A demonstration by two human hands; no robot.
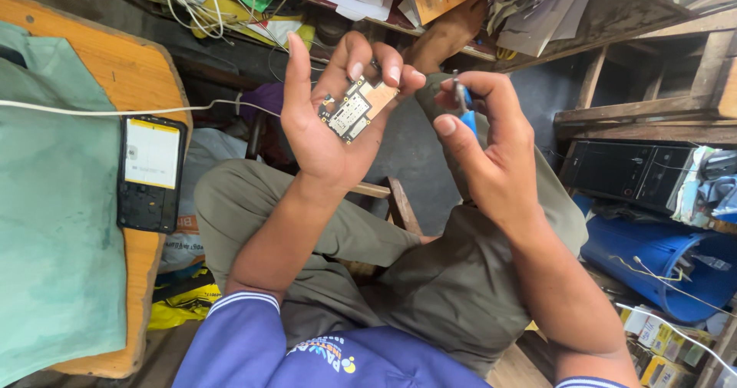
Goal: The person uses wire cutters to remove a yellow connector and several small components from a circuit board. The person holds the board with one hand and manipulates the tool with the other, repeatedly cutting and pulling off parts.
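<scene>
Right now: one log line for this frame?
left hand: holds circuit board | right hand: grips blue-handled tool | opened phone: on table

Orange wooden table (138, 81) (green cloth (54, 227) on it), cluttered wooden shelves (637, 112), daylight

Circuit board (353, 109), perhaps tweezers (461, 99)

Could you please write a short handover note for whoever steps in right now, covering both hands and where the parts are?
Left hand: raised, fingers closed around a small circuit board.
Right hand: pinching a small blue-handled tool, tip up, beside the board, not touching it.
Opened phone, back off and battery showing, lies on the wooden table to the left, partly on a green cloth; a white cable runs past its top edge.
Done: board is out of the phone.
Left: board is still in hand, phone still open.
</scene>
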